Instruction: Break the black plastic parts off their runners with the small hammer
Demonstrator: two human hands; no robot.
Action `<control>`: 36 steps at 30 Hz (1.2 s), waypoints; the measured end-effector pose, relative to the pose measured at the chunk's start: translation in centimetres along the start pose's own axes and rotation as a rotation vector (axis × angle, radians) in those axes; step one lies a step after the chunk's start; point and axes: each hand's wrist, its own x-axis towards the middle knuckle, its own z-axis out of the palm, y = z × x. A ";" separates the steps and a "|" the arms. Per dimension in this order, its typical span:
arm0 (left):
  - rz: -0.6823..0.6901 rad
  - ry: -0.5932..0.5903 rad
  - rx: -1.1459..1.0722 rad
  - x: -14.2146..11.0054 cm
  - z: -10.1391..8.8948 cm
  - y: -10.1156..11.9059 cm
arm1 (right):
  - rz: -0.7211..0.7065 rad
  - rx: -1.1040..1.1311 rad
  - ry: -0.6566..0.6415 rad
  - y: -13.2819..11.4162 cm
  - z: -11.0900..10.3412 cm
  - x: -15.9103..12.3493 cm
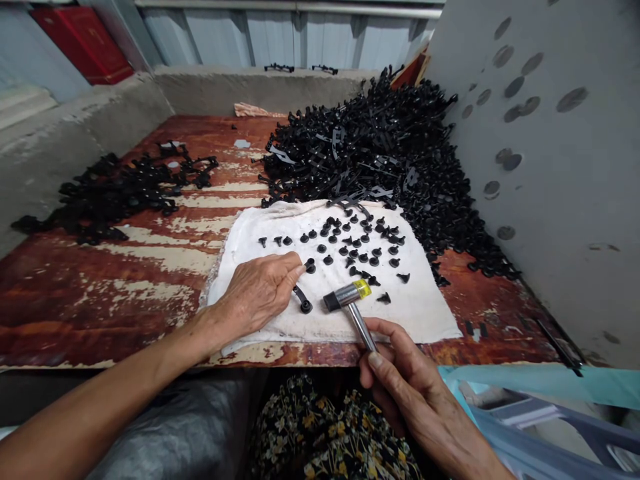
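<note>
My left hand (pixel 265 290) is closed on a small black strap-like part (pixel 300 297) lying on a white cloth (pixel 280 330). A round piece shows at each end of the part; its middle is hidden under my fingers. My right hand (pixel 400 373) grips the metal handle of a small two-faced mallet (pixel 343 298), with one black face and one yellow face. The mallet head is just right of the black part and apart from it. Beyond both hands, many small black round-headed pegs (pixel 353 253) are scattered on the cloth.
A large heap of black strap parts (pixel 360 147) fills the back right against a grey panel (pixel 560 167). A smaller black pile (pixel 125 193) lies at left on the worn red-brown table (pixel 100 293). A concrete ledge (pixel 215 93) borders the back. A turquoise-edged stool-like object (pixel 540 400) is at lower right.
</note>
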 end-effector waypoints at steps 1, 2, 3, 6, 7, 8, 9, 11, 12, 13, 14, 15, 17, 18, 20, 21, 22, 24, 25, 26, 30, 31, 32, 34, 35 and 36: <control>0.005 0.008 0.003 0.0 0.0 0.0 | 0.001 -0.001 0.001 0.0 0.0 0.0; 0.009 0.015 0.007 0.0 0.0 -0.1 | 0.002 -0.003 0.003 0.0 0.0 0.0; 0.013 0.019 0.012 0.0 0.0 -0.1 | 0.007 -0.005 0.001 -0.1 0.0 0.0; 0.022 0.026 0.031 0.0 0.0 -0.2 | 0.014 -0.004 0.008 -0.2 0.1 -0.1; 0.025 0.026 0.039 -0.1 0.0 -0.2 | 0.012 -0.002 0.012 -0.2 0.1 -0.1; 0.027 0.025 0.046 -0.1 0.0 -0.2 | 0.012 0.000 0.012 -0.2 0.1 -0.1; 0.029 0.024 0.051 -0.1 0.0 -0.2 | 0.011 0.002 0.011 -0.2 0.1 -0.1; 0.028 0.023 0.058 -0.1 0.0 -0.2 | 0.010 0.007 0.012 -0.1 0.1 0.0; 0.027 0.024 0.061 -0.1 0.0 -0.1 | 0.010 0.011 0.015 -0.1 0.1 0.0; 0.026 0.026 0.062 -0.1 0.0 -0.1 | 0.011 0.014 0.017 -0.1 0.1 0.0; 0.024 0.027 0.066 -0.1 0.0 0.0 | 0.011 0.018 0.021 0.0 0.1 0.0; 0.021 0.026 0.071 -0.1 0.0 0.0 | 0.012 0.021 0.023 0.0 0.0 0.0; 0.015 0.020 0.088 -0.1 0.0 0.0 | 0.009 0.024 0.016 0.1 0.0 -0.1; 0.015 0.017 0.098 0.0 0.0 0.0 | 0.006 0.023 0.012 0.1 0.0 -0.1; 0.020 0.017 0.122 0.0 0.1 0.0 | 0.000 0.020 0.008 0.1 0.0 -0.1; 0.025 0.021 0.135 0.0 0.1 0.0 | -0.003 0.018 0.006 0.0 0.0 -0.1; 0.029 0.027 0.150 0.0 0.1 0.0 | -0.005 0.015 0.007 0.0 0.0 -0.1; 0.032 0.039 0.182 -0.1 0.2 0.1 | -0.009 0.011 0.008 -0.1 0.1 -0.1; 0.029 0.041 0.197 -0.1 0.2 0.2 | -0.010 0.009 0.011 -0.2 0.1 -0.1; 0.024 0.039 0.210 -0.1 0.2 0.3 | -0.008 0.007 0.011 -0.2 0.1 -0.1; 0.005 0.034 0.253 -0.1 0.2 0.5 | -0.004 -0.003 0.016 -0.2 0.1 -0.1; 0.010 0.042 0.260 -0.1 0.2 0.6 | -0.004 -0.007 0.016 -0.1 0.1 -0.1; 0.015 0.049 0.264 -0.1 0.2 0.6 | -0.005 -0.008 0.018 -0.1 0.1 -0.1; 0.021 0.054 0.263 -0.1 0.1 0.6 | -0.006 -0.005 0.019 0.0 0.1 -0.1; 0.021 0.052 0.260 -0.1 0.1 0.5 | -0.008 -0.001 0.018 0.0 0.1 -0.1; 0.017 0.046 0.257 0.0 0.1 0.5 | -0.012 0.005 0.016 0.0 0.1 -0.1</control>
